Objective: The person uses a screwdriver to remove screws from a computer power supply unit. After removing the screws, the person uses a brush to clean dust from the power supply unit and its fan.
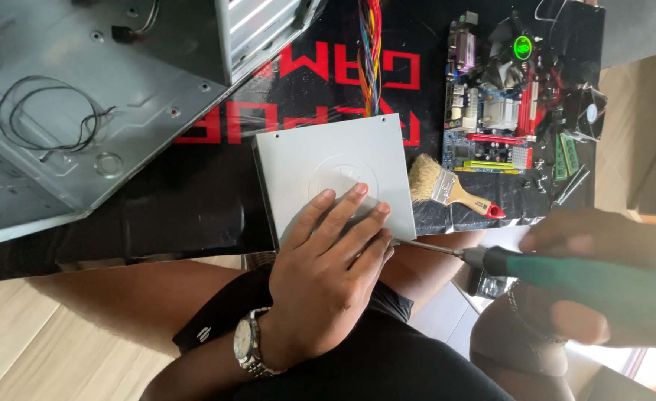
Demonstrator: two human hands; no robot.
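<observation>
Lying flat, grey metal drive (335, 174), circle-embossed top.

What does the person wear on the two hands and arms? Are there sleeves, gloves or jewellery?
Both hands are bare, with no gloves, and no sleeves cover the forearms. The left hand has a silver metal wristwatch with a pale round dial and a link band. The right hand is blurred; a thin chain bracelet seems to hang at its wrist. No rings can be made out.

Left hand (328, 260) steadies grey drive (335, 174); right hand (603, 275) holds screwdriver (536, 267).
</observation>
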